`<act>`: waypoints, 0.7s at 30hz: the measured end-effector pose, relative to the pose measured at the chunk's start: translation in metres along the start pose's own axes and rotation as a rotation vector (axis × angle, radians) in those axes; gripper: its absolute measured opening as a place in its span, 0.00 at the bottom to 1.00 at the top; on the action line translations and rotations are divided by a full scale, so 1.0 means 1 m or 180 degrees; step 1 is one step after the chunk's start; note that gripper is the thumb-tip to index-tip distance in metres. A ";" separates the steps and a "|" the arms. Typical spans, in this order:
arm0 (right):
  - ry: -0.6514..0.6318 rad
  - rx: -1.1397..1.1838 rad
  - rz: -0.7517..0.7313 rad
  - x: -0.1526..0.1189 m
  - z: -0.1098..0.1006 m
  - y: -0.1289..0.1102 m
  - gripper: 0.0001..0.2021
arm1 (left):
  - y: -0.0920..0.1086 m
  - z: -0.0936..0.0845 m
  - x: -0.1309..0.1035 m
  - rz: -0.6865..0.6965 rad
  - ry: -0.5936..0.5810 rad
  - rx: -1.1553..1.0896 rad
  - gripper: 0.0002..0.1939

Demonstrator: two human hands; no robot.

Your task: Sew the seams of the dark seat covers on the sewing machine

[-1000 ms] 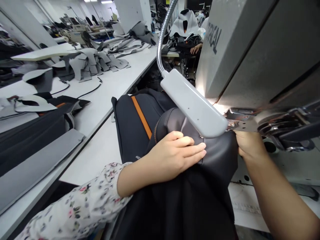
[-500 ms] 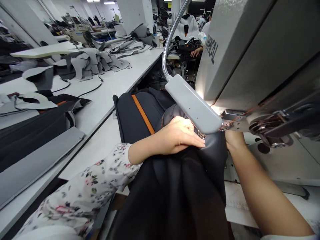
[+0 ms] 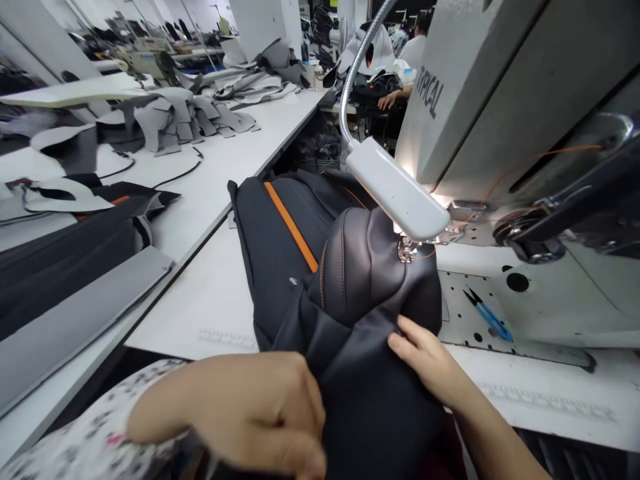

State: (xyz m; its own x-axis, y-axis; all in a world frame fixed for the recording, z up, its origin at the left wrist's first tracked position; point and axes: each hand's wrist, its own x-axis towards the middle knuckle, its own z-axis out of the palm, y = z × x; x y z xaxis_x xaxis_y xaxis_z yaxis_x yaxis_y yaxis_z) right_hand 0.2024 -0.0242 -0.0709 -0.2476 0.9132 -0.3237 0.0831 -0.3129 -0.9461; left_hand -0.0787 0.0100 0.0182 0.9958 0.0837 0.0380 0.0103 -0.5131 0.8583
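A dark seat-cover piece [image 3: 350,267] with an orange strip [image 3: 291,227] and orange stitching lies bunched under the presser foot [image 3: 407,251] of the sewing machine [image 3: 470,87]. My left hand [image 3: 265,407] is low in front, at the near part of the cover, its fingers curled; what they hold, if anything, is hidden. On the right, my right hand [image 3: 425,353] grips a fold of the cover between thumb and fingers, below the presser foot. A grey lamp [image 3: 397,190] glows beside the needle area.
Blue thread snips [image 3: 487,313] lie on the machine bed right of the cover. Grey cut pieces [image 3: 175,117] and dark panels [image 3: 75,227] rest on the white table [image 3: 200,200] at left. Another person's hand [image 3: 390,100] shows at the back.
My left hand has left the cover beside the presser foot and moved down toward me. My right hand has come from behind the cover to its near right side. The snips are now uncovered.
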 end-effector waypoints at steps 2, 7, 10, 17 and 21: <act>-0.0195 0.0654 0.0089 0.016 0.012 -0.003 0.27 | -0.009 0.007 -0.004 -0.0354 0.0702 0.0438 0.16; -0.0188 0.1271 -0.0030 0.004 0.031 -0.010 0.33 | -0.019 -0.014 0.009 -0.0766 0.1437 0.3490 0.29; -0.0298 0.1281 -0.0009 -0.022 0.032 -0.003 0.34 | -0.037 -0.032 0.034 -0.0426 0.1039 0.4002 0.28; 0.0352 -0.1699 -0.1409 -0.061 -0.011 -0.002 0.10 | -0.079 -0.034 0.063 0.0575 0.1220 0.3428 0.12; 0.1642 -0.3213 -0.2598 -0.035 -0.033 -0.016 0.21 | -0.077 -0.034 0.056 0.0630 0.1326 0.3342 0.11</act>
State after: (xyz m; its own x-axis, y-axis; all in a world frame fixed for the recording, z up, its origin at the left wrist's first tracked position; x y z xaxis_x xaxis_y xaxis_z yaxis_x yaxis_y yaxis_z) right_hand 0.2412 -0.0423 -0.0449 -0.2018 0.8054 0.5573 0.7953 0.4669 -0.3867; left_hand -0.0267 0.0828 -0.0284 0.8830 0.0980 0.4591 0.1230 -0.9921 -0.0247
